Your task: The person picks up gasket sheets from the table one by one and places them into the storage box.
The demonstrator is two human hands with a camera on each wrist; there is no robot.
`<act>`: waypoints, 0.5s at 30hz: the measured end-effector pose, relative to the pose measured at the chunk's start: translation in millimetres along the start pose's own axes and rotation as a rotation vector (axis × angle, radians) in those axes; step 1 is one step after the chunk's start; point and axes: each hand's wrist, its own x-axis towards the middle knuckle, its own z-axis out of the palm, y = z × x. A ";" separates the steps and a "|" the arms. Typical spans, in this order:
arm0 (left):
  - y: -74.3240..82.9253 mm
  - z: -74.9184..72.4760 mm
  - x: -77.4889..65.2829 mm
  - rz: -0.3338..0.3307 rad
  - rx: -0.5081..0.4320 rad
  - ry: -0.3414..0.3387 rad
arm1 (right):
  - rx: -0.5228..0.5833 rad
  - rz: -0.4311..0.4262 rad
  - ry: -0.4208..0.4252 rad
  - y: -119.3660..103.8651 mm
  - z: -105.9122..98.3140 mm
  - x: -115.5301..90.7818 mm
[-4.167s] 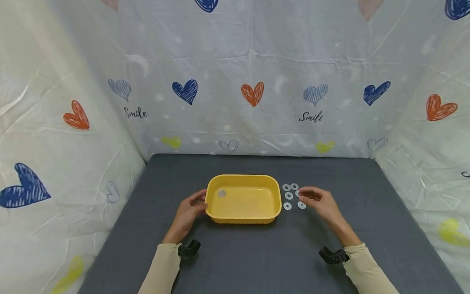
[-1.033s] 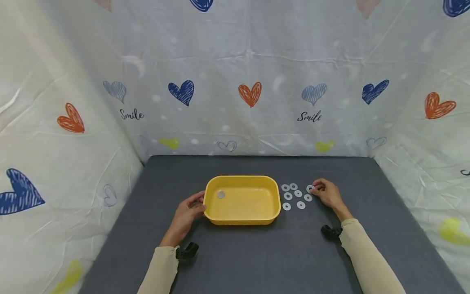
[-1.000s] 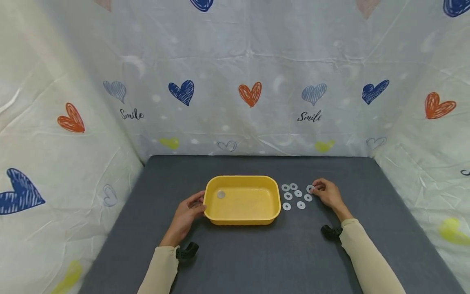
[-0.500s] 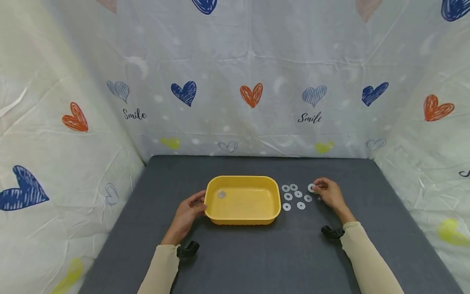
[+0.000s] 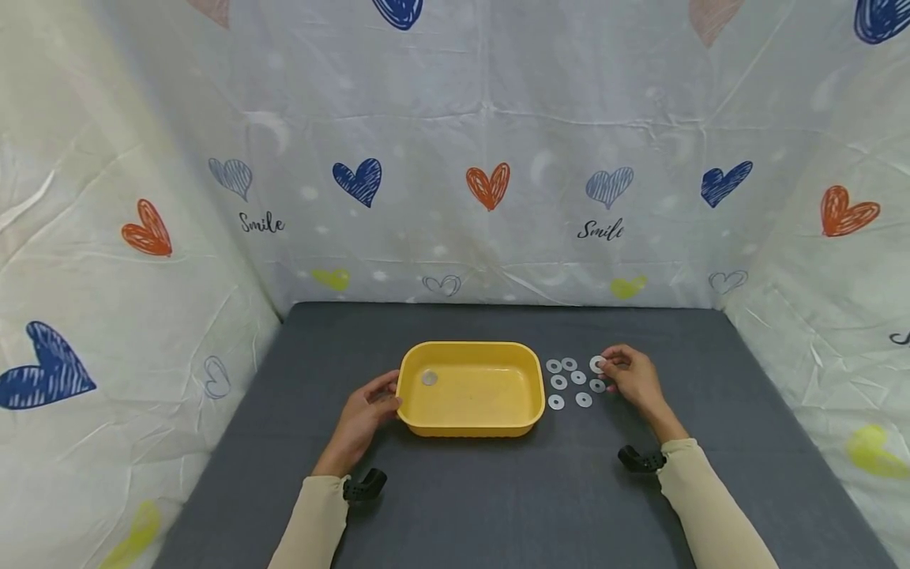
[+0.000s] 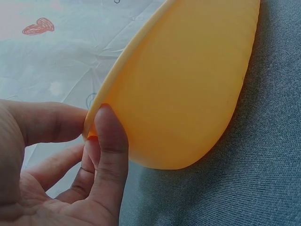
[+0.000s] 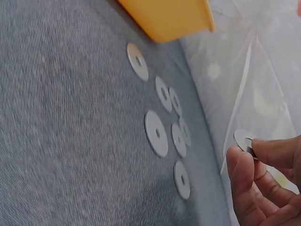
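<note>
My left hand (image 5: 362,412) pinches the left rim of a shallow yellow plastic tub (image 5: 471,431), thumb and finger on either side of the rim in the left wrist view. To the right of the tub, my right hand (image 5: 635,381) pinches a flat metal washer (image 7: 239,136) between thumb and fingertips. The right wrist view shows this washer tilted and raised above the others. Several more washers (image 7: 151,127) lie flat on the cloth, loosely grouped between the tub and my right hand. A pale round spot (image 5: 430,378) shows on the tub's floor at the left.
A dark grey cloth (image 5: 498,506) covers the table. A whitish sheet (image 5: 426,103) printed with hearts hangs behind and along both sides. Each wrist wears a black camera mount (image 5: 365,485).
My right hand went from near the middle washers to the far-right one, lifted it and has shifted slightly left with it. My left hand stays at the tub's rim.
</note>
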 end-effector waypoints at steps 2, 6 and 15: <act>0.4 0.2 -0.5 -0.001 -0.001 -0.003 | -0.015 -0.003 -0.001 -3.0 1.0 -2.7; 0.7 0.7 -0.2 -0.003 0.008 -0.005 | -0.048 -0.019 -0.006 -9.1 4.0 -8.8; 0.8 0.6 1.2 -0.013 0.022 0.006 | 0.009 -0.052 -0.022 -23.7 11.6 -20.8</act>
